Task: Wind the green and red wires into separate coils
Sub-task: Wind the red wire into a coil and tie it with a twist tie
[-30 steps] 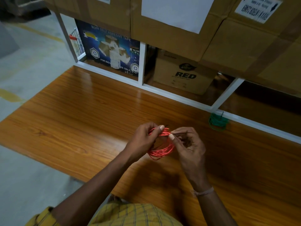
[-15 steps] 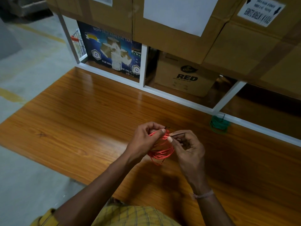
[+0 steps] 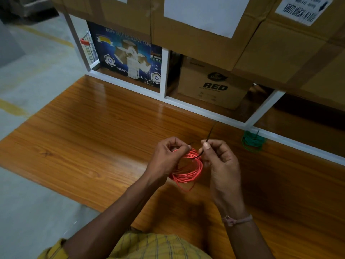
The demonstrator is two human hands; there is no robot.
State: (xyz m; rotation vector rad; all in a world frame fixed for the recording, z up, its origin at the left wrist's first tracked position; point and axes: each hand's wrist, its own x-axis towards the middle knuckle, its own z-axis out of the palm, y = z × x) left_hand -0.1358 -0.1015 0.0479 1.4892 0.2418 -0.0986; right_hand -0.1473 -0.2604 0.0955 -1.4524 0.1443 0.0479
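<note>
Tabletop (image 3: 89,139) bare wood left of both hands, open from left edge to white rail (image 3: 201,109) at back. Far right also bare up to rail. Green coil (image 3: 253,142) sits against rail, right of hands, apart from them. Behind rail, boxes (image 3: 211,86) fill shelf bays; stacked cartons (image 3: 196,21) overhang above. Left hand (image 3: 166,157) and right hand (image 3: 220,161) with red coil (image 3: 188,171) occupy centre.

garment: yellow shirt (image 3: 158,245) with a thin dark check is worn | sleeves: short, both forearms left bare | right wrist: thin pinkish thread band (image 3: 237,220) is tied (knot on the inner side) | hands: bare
</note>
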